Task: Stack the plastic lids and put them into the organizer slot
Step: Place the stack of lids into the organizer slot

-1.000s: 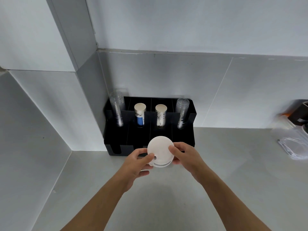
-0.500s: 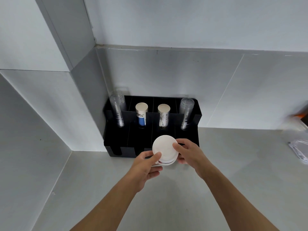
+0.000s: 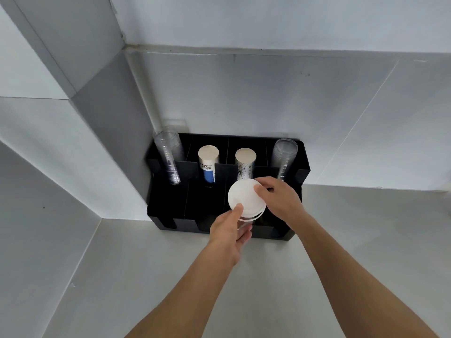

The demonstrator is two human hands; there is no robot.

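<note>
A stack of white lids is held between the left hand at its near edge and the right hand at its far right edge, just above a front slot of the black organizer. Insertion appears under way; lowering squarely between the dividers is called for next

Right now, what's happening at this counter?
A person holds a small stack of white lids with both hands, the left hand at its near edge and the right hand at its far side. The stack is over the front slots of a black organizer, whose back row holds cups. The lids aren't in a slot yet.
</note>
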